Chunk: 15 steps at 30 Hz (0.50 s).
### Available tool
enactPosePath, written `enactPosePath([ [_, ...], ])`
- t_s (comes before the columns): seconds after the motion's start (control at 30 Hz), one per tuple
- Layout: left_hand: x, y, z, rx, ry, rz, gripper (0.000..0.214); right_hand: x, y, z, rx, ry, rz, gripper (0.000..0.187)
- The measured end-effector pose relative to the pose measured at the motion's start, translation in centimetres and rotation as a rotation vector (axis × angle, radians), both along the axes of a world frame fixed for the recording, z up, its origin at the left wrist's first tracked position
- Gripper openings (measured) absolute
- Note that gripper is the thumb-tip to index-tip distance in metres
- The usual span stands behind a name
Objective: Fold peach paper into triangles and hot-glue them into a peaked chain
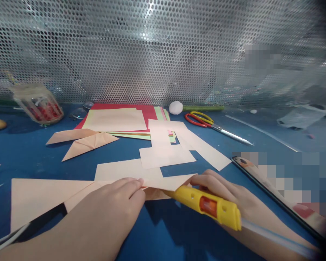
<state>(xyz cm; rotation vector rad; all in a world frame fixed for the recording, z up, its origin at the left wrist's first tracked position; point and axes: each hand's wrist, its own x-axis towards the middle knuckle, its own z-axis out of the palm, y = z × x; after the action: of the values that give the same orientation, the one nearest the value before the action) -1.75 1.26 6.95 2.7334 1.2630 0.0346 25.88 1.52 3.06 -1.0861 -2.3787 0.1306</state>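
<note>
My left hand [116, 203] lies on a folded peach paper [40, 195] at the near edge of the blue table, fingers together and pressing its fold. My right hand [228, 195] is closed round a yellow glue gun [206, 206] whose tip sits at the paper's right flap [168, 183]. Cut peach pieces [165, 154] lie just beyond the hands. A clear glue stick sticks out of the gun's back end.
A stack of coloured paper sheets [116, 121] lies further back, with folded peach shapes [87, 141] to its left. Red-and-yellow scissors [206, 121], a white ball [176, 107] and a jar [39, 105] stand near the perforated metal wall [152, 54]. A phone [274, 192] lies at right.
</note>
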Motion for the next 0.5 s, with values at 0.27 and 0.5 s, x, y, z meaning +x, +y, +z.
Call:
enactPosePath([
  [0.27, 0.1, -0.1, 0.4, -0.007, 0.048, 0.017, 0.06, 0.1, -0.4, 1.1, -0.157, -0.034, -0.015, 0.028],
  [0.5, 0.7, -0.1, 0.1, -0.041, -0.151, 0.202, 0.043, 0.5, -0.4, 0.8, -0.201, -0.024, -0.099, 0.024],
])
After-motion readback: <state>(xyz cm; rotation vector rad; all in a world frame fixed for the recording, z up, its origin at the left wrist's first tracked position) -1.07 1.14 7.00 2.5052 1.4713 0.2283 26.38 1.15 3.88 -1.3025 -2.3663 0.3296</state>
